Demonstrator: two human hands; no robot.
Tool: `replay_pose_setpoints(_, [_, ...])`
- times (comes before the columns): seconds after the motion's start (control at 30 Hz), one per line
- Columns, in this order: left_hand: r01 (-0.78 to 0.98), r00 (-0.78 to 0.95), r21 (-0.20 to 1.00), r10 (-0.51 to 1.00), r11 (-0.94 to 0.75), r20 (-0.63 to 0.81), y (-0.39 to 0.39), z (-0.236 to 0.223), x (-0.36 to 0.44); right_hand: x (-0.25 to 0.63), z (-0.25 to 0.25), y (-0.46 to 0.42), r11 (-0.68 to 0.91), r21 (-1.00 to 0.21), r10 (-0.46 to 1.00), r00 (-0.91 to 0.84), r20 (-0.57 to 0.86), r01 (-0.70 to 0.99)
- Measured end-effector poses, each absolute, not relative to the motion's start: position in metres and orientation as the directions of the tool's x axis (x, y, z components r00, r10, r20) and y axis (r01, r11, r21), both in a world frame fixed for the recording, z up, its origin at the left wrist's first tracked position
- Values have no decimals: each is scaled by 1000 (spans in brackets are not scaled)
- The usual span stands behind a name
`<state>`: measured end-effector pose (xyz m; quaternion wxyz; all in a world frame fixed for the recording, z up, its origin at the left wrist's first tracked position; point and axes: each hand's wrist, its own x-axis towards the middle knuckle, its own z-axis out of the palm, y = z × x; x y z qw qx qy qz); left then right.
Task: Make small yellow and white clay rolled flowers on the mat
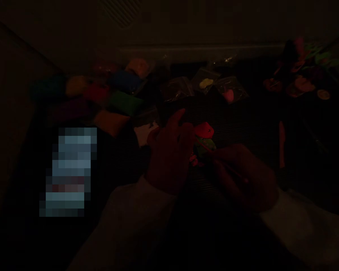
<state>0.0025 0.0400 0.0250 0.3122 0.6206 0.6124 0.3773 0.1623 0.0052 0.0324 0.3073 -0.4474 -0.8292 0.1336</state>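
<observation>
The picture is very dark. A small clay figure, with a red cap-like top, a green middle and small reddish pieces at its lower left, lies on the dark ribbed table. Against its left side is my left hand, one finger stretched out and the nearest fingers bent in to hold it; their tips are partly hidden. From the right, my right hand is closed in a pen-like grip round a thin stick-shaped modelling tool. The tool's tip reaches across the figure, close to my left fingers.
A lit, pixelated screen lies at left. Behind it are several coloured clay packs and a white pack. Clear bags lie at the back. A pinkish clay knife and finished-looking coloured pieces are at right.
</observation>
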Motion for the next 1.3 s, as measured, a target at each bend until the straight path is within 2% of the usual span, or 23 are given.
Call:
replay_pose_setpoints(0.37, [529,-11,847,997,-58,75,36,39,6,163,34,3,529,-499,843,-359,399,687])
replay_pose_setpoints(0.6, [540,-18,838,994,-84,112,37,30,3,162,33,4,514,-477,852,-359,380,713])
replay_pose_setpoints(0.83, [529,-5,845,996,-70,86,36,33,5,161,34,5,510,-478,856,-364,368,715])
replay_pose_setpoints(0.9, [516,1,853,996,-80,92,35,33,4,162,35,4,504,-505,861,-355,365,701])
replay_pose_setpoints(1.07, [484,-17,870,993,-95,118,32,29,2,173,36,-4,438,-667,895,-227,383,602])
replay_pose_setpoints(1.17, [434,-40,895,991,-101,131,30,32,1,180,35,-7,390,-696,911,-141,388,603])
replay_pose_setpoints(1.3, [402,-56,915,996,-35,62,28,42,1,181,33,-7,429,-722,903,-246,352,542])
